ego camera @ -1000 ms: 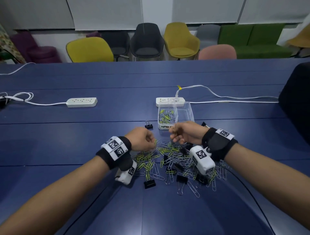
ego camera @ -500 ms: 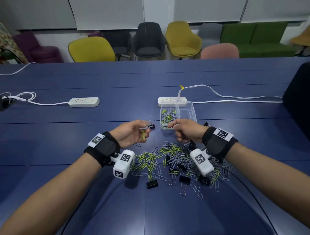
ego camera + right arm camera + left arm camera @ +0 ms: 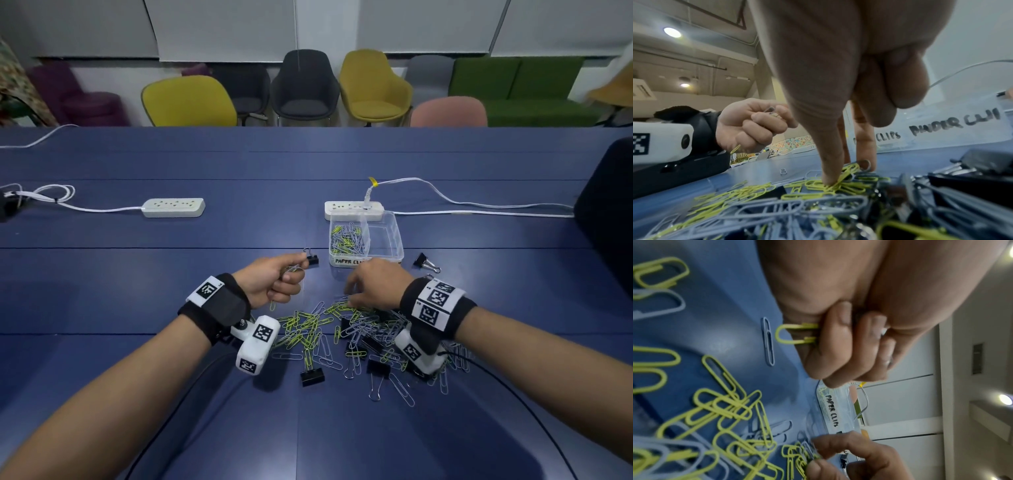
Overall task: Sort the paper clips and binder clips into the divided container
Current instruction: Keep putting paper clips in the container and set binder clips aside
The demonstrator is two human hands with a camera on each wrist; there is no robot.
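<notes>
Both forearms are bare, with no sleeves. Each wrist carries a wide black fabric wristband: the left wristband (image 3: 219,306) bears one white patch printed with a black square marker, while the right wristband (image 3: 436,305) has a white strip with several such markers. A white, rounded camera housing hangs under each wrist, the left camera (image 3: 257,344) and the right camera (image 3: 418,353), each stickered with black-and-white markers. A metal screw joins the left housing to its band. Thin black cables trail back along both arms.

The divided container (image 3: 835,412) bears a handwritten "PAPER CLIPS" label on its front wall.
</notes>
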